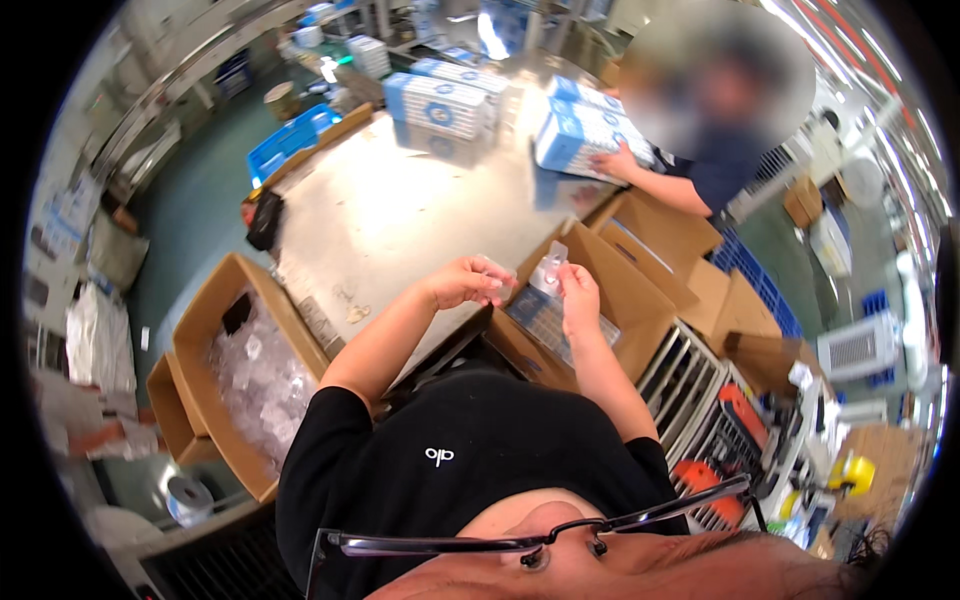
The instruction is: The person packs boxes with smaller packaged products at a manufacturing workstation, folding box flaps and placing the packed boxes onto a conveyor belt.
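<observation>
My left hand [462, 284] is closed on a small clear plastic piece [499, 284] over the table's near edge. A little to its right, my right hand [581, 303] pinches a translucent plastic piece [549, 264] with a tab at its top. The exact kind of both pieces is too small to make out. Below the hands stands an open cardboard box [645, 300], with rows of clear packs [545, 322] inside. At my left, another cardboard box [190, 328] holds a heap of clear plastic pieces [262, 385].
Blue-and-white cartons [440, 105] stand on the shiny metal table [350, 215]. Across it, a co-worker's hand [618, 162] rests on more cartons [575, 138]. A blue crate [295, 142] sits by the table's left side. Slatted racks [680, 370] stand at my right.
</observation>
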The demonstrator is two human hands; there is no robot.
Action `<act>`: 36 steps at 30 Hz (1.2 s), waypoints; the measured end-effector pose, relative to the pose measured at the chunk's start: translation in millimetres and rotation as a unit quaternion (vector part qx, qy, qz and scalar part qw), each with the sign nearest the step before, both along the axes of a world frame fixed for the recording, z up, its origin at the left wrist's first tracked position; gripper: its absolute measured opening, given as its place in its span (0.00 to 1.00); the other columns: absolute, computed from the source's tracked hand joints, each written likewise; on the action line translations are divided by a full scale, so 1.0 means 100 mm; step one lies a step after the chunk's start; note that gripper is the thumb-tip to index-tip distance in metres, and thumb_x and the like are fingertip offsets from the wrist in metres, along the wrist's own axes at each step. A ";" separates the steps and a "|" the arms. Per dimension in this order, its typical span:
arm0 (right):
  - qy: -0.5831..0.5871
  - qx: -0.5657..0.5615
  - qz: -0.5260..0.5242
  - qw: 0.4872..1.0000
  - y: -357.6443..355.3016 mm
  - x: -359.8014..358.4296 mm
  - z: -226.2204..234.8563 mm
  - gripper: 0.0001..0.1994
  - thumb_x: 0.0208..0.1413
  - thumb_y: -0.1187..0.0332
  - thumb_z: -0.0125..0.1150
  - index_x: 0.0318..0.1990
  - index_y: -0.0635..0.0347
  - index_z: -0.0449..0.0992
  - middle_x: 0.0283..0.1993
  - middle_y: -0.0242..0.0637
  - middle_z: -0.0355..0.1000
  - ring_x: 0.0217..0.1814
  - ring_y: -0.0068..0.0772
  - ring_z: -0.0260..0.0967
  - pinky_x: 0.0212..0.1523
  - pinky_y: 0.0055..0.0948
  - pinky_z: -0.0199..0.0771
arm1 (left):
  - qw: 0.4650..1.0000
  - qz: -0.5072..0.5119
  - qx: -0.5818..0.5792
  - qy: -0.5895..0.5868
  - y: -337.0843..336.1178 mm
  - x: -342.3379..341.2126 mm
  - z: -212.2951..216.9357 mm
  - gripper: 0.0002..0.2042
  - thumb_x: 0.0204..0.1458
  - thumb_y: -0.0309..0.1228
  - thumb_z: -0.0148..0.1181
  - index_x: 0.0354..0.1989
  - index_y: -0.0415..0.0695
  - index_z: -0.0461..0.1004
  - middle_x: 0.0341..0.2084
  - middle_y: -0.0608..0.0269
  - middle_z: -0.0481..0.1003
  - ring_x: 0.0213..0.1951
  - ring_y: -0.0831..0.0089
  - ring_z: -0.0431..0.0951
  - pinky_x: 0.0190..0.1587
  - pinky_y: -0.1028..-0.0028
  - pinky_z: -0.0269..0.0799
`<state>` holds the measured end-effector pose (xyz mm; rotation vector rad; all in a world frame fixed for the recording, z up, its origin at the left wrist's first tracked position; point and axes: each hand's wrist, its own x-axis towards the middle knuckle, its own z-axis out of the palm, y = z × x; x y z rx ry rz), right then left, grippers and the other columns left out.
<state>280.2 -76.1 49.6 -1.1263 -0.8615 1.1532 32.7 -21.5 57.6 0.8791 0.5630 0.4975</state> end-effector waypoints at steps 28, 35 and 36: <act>-0.336 -0.261 0.103 0.899 -1.06 0.67 -1.05 0.22 0.65 0.50 0.48 0.44 0.61 0.79 0.39 0.46 0.79 0.43 0.44 0.76 0.44 0.39 0.74 | 0.675 0.325 0.549 0.371 2.35 -0.59 -0.67 0.13 0.50 0.34 0.67 0.43 0.45 0.78 0.40 0.55 0.77 0.43 0.55 0.76 0.45 0.63 0.73; -0.365 -0.270 -0.048 0.890 -0.31 0.53 -0.90 0.11 0.63 0.64 0.57 0.41 0.62 0.81 0.35 0.40 0.80 0.38 0.31 0.79 0.39 0.32 0.77 | 0.554 0.372 0.574 0.474 4.96 -1.18 -0.36 0.17 0.52 0.40 0.65 0.49 0.48 0.78 0.51 0.49 0.73 0.54 0.50 0.71 0.57 0.58 0.67; -0.382 -0.238 -0.038 0.892 -0.18 0.47 -0.75 0.10 0.62 0.65 0.57 0.40 0.62 0.81 0.35 0.41 0.80 0.38 0.32 0.79 0.39 0.32 0.77 | 0.537 0.341 0.590 0.497 5.31 -1.30 -0.41 0.20 0.55 0.48 0.61 0.53 0.53 0.77 0.59 0.51 0.68 0.63 0.51 0.64 0.62 0.57 0.63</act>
